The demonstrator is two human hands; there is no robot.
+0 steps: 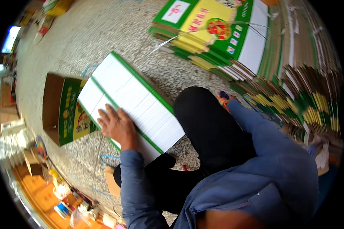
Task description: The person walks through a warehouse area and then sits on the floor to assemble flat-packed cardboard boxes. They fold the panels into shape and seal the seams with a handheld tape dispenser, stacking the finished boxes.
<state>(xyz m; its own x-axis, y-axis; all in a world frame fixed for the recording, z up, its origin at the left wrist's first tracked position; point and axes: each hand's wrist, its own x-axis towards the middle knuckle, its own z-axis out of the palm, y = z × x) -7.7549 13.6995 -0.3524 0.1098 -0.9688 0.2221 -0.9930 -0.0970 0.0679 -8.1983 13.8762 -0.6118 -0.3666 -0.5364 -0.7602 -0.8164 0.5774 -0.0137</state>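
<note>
My left hand [117, 126] lies flat with fingers spread on a stack of white cardboard with green bands [141, 97], which looks like folded cartons packed close together. The stack rests on the floor in front of my knees. Over at the right, beyond my bent knee, my right hand [226, 100] is closed around a small orange and dark blue object [222, 96], too small to name. Part of that hand is hidden. An open green and yellow carton [67, 108] stands just left of the stack.
Bundles of flattened green and yellow cartons [214, 30], one tied with a pale strap, fill the upper right. Blue strap [110, 156] lies by the stack. At lower left stands an orange wooden surface [46, 196] with spools and bags. Speckled floor [99, 26] lies between.
</note>
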